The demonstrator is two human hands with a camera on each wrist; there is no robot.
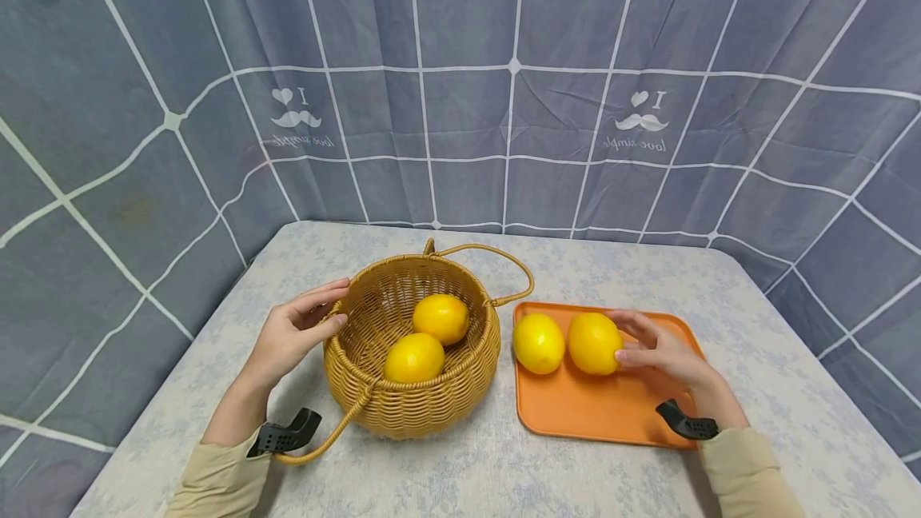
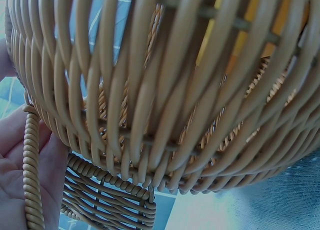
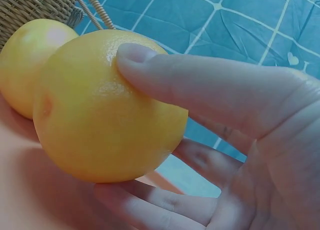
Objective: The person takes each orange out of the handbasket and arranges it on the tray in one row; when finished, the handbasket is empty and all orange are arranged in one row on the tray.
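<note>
My left hand (image 1: 282, 342) holds the rim of a round woven basket (image 1: 413, 410), fingers and thumb at its left side. In the left wrist view, the basket's weave (image 2: 165, 100) fills most of the picture, with part of the hand (image 2: 30, 165) behind a wrapped handle. Inside the basket lie two yellow lemons, one farther back (image 1: 440, 319) and one nearer (image 1: 414, 358). Over the orange tray (image 1: 576, 410), my right hand (image 1: 665, 354) grips a lemon (image 1: 594, 344) between thumb and fingers. Just left of it, another lemon (image 1: 538, 343) rests on the tray.
One basket handle (image 1: 528, 270) leans out toward the back right; the other (image 1: 324, 446) hangs toward the front left. A pale patterned cloth (image 1: 460, 470) covers the table. Blue-grey checked curtain (image 1: 460, 118) stands behind and along both sides.
</note>
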